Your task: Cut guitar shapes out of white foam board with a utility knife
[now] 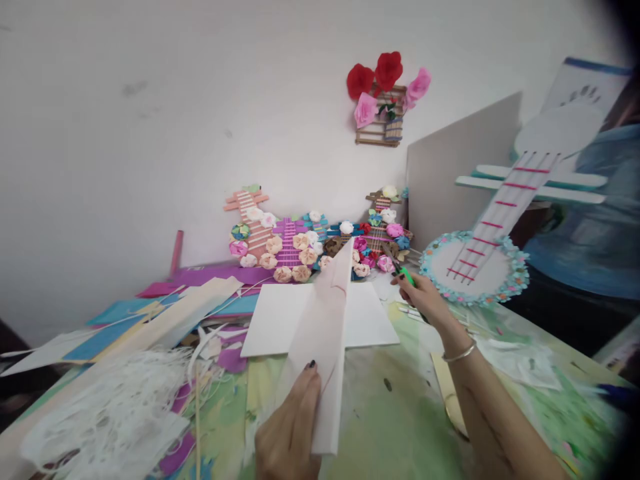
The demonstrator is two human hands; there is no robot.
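Note:
My left hand [293, 423] is closed on the lower end of a long white foam board [320, 320], fingers on its face and thumb side hidden. The board is tilted up, its far end narrowing, and thin reddish lines are drawn on it. Behind it a flat white sheet [373, 320] lies on the table. To the right, my right hand [423, 293] is closed around a slim green-and-black tool [406, 275] with a narrow dark tip pointing away from me. The tool's exact kind is unclear. Its tip is apart from the board.
White string-like scraps [115, 400] and coloured sheets [120, 327] cover the left side. Flower-trimmed instrument-shaped crafts [287, 247] lean along the wall. At right stands a larger white one [487, 227] with a blue flowered rim, near a big blue water bottle [590, 220]. A yellowish roundish object [453, 400] lies under my right forearm.

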